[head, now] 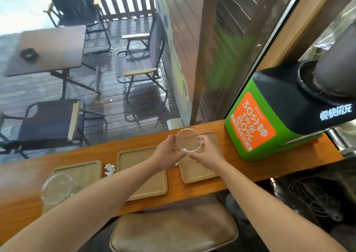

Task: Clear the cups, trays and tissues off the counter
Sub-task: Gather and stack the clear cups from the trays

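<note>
Glass is the hazard: both hands, left (168, 152) and right (207, 152), close their fingers round a clear cup (188, 140) above the right tray (200, 167). A slip could crack it on the counter (269, 165); another cup (57, 188) and a tissue (110, 169) wait leftward.

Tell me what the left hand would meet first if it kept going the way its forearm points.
The left hand points up and right along the counter. Beyond the clear glass cup it holds with the right hand, the green and black charging kiosk looks like the first obstacle, though depth is unclear.
</note>
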`<action>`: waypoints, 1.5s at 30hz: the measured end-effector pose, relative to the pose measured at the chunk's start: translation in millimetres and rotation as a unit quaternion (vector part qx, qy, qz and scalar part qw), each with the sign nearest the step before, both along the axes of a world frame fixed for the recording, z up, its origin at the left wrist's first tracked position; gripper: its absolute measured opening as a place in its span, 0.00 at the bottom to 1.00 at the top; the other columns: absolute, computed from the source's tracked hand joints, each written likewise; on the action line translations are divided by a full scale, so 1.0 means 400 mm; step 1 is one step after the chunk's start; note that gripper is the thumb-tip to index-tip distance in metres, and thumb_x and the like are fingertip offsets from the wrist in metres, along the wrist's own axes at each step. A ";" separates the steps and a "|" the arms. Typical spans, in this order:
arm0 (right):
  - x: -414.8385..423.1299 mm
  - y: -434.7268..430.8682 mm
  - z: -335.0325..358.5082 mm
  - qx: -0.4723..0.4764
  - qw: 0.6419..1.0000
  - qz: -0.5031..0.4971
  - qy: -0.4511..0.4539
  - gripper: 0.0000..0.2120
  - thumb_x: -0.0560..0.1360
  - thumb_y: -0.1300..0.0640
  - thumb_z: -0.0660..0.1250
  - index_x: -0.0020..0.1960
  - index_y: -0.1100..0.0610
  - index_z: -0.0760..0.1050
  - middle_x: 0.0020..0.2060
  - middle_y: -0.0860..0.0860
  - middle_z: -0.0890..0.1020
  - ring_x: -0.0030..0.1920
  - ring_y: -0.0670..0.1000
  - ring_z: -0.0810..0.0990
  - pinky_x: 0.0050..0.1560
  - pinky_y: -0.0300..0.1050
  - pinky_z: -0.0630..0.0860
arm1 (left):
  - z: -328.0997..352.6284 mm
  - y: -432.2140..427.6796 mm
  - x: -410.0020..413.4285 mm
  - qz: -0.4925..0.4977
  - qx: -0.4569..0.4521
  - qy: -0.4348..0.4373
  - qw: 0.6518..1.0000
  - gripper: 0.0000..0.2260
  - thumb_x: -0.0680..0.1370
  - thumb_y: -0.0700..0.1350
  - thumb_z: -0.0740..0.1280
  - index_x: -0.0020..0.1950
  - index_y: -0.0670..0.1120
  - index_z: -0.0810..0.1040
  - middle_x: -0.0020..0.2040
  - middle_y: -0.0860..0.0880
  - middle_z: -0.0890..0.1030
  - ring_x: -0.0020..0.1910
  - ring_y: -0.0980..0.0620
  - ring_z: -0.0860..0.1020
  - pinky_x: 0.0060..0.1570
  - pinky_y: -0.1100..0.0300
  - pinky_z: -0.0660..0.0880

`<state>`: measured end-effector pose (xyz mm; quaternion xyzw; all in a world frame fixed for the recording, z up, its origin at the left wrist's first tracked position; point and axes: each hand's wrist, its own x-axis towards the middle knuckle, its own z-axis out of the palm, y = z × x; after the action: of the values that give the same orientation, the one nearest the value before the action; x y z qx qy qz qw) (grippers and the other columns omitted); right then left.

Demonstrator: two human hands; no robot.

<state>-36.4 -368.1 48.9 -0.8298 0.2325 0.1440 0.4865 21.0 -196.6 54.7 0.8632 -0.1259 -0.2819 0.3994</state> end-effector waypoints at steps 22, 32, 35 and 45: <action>0.160 0.751 0.235 0.081 0.954 0.278 -0.080 0.28 0.69 0.57 0.79 0.62 0.50 0.68 0.57 0.50 0.79 0.49 0.49 0.85 0.50 0.49 0.84 | 0.170 0.805 -0.054 0.235 -0.034 -0.097 0.967 0.34 0.72 0.47 0.77 0.73 0.51 0.64 0.62 0.49 0.74 0.53 0.50 0.81 0.46 0.62 0.78; 0.152 0.956 0.215 0.030 0.953 0.294 -0.071 0.29 0.69 0.58 0.80 0.63 0.50 0.68 0.50 0.42 0.77 0.45 0.47 0.84 0.41 0.40 0.81 | 0.136 1.028 -0.049 0.198 -0.054 -0.064 0.977 0.35 0.70 0.51 0.79 0.70 0.54 0.64 0.63 0.49 0.76 0.54 0.51 0.82 0.49 0.59 0.80; 0.146 0.979 0.192 -0.002 0.955 0.288 -0.066 0.26 0.68 0.56 0.80 0.57 0.45 0.68 0.49 0.41 0.77 0.47 0.46 0.83 0.45 0.41 0.82 | 0.109 1.055 -0.045 0.172 -0.047 -0.054 0.982 0.33 0.70 0.51 0.79 0.69 0.52 0.65 0.63 0.49 0.77 0.55 0.52 0.81 0.48 0.63 0.78; 0.093 1.003 0.134 -0.072 0.963 0.257 -0.022 0.32 0.68 0.55 0.79 0.67 0.53 0.70 0.55 0.49 0.78 0.53 0.51 0.80 0.52 0.49 0.81 | 0.033 1.077 -0.035 0.077 -0.004 -0.040 0.996 0.33 0.70 0.56 0.77 0.69 0.48 0.68 0.63 0.50 0.77 0.60 0.51 0.76 0.55 0.60 0.74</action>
<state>0.6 33.3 102.6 -0.8972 0.0104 0.2292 0.3773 7.0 234.2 67.8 0.8795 -0.0761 -0.2149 0.4176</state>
